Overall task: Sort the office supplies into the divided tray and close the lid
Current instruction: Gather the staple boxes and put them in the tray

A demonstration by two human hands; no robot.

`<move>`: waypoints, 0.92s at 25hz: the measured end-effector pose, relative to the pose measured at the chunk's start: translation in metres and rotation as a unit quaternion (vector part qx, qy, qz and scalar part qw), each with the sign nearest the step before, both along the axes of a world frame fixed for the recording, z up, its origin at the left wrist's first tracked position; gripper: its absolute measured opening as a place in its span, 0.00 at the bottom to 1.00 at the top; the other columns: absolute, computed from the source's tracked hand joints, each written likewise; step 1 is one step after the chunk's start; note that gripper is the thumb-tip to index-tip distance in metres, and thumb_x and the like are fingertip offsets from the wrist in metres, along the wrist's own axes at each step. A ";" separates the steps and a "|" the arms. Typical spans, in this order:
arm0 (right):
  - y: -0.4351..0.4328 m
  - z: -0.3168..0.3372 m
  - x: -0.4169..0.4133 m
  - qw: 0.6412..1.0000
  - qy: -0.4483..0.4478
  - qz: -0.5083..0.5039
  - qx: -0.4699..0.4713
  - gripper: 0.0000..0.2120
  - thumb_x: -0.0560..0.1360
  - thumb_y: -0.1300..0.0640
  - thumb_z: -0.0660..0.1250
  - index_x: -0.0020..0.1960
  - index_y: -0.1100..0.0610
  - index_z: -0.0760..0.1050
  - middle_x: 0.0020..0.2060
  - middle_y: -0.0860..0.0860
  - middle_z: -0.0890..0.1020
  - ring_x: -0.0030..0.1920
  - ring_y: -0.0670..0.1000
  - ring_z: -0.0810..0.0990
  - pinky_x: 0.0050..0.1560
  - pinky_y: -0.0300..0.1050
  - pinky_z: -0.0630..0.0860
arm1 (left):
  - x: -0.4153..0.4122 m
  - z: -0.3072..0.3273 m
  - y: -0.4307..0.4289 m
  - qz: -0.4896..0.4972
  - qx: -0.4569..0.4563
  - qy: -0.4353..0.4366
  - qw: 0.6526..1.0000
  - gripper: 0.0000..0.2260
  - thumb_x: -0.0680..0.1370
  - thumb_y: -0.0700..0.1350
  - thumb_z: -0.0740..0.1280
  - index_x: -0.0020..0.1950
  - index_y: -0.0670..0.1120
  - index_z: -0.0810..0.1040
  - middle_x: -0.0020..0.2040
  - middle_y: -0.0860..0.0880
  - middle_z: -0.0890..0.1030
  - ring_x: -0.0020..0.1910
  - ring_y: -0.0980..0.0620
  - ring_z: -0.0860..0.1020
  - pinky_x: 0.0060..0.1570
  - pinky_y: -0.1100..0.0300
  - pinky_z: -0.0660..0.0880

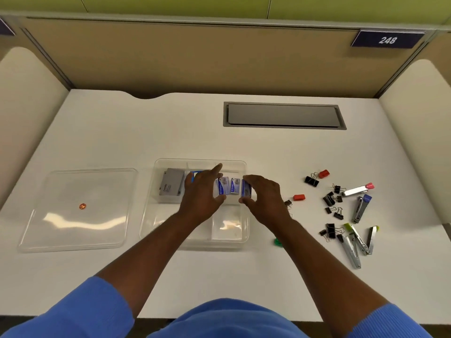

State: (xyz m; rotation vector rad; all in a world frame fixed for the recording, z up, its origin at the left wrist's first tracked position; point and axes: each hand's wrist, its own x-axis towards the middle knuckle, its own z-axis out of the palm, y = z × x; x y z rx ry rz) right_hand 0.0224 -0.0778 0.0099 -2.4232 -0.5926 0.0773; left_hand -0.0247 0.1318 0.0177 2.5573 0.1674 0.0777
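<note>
**Sorting stage: staple boxes.** The divided tray (240,240) stands open at the middle of the tabletop (146,132), nearer the near edge. Its lid (73,223) lies flat toward the left edge, beside the tray but not touching it.

- **Right hand** (264,200): thumb and forefinger pinch the rightmost staple box (246,189). It is held on end at the tray's far right compartment, just beside two more staple boxes (228,187).
- **Left hand** (201,195): the forefinger is straight and the thumb is at the near end of those boxes. Whether it grips one cannot be told.

A grey box (170,185) occupies the far left compartment. The near compartments appear unfilled.

**Next move, as judged:** seat the held box against its neighbours, inside the tray's right wall where room is tight, then let go.

Unsorted toward the right edge are binder clips (312,181), small metal tools (351,252), two red pieces (299,197) and a green piece (278,241).

Open room lies toward the far edge, short of the cable hatch (283,115). The reach rightward looks unobstructed.
</note>
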 end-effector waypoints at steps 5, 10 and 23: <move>0.025 -0.002 0.020 0.999 -0.004 0.009 -0.032 0.28 0.72 0.50 0.76 0.69 0.53 0.73 0.64 0.50 0.79 0.64 0.54 0.76 0.66 0.46 0.61 | 0.019 -0.002 0.011 -0.039 0.032 0.005 0.999 0.41 0.72 0.56 0.74 0.79 0.54 0.55 0.67 0.55 0.77 0.71 0.51 0.69 0.76 0.44 0.45; 0.032 -0.007 0.023 0.996 -0.005 -0.011 -0.088 0.38 0.72 0.40 0.73 0.76 0.52 0.64 0.75 0.51 0.69 0.77 0.51 0.63 0.77 0.57 0.51 | 0.027 -0.001 0.014 -0.076 0.071 0.051 0.993 0.44 0.73 0.67 0.67 0.81 0.53 0.48 0.80 0.49 0.59 0.80 0.49 0.51 0.75 0.42 0.36; -0.025 0.012 -0.068 0.986 -0.026 -0.101 -0.126 0.46 0.72 0.28 0.63 0.81 0.51 0.53 0.82 0.48 0.51 0.81 0.49 0.47 0.79 0.61 0.45 | -0.022 0.007 -0.013 -0.180 0.129 0.030 0.975 0.46 0.71 0.77 0.50 0.81 0.53 0.41 0.80 0.52 0.37 0.79 0.50 0.33 0.76 0.38 0.39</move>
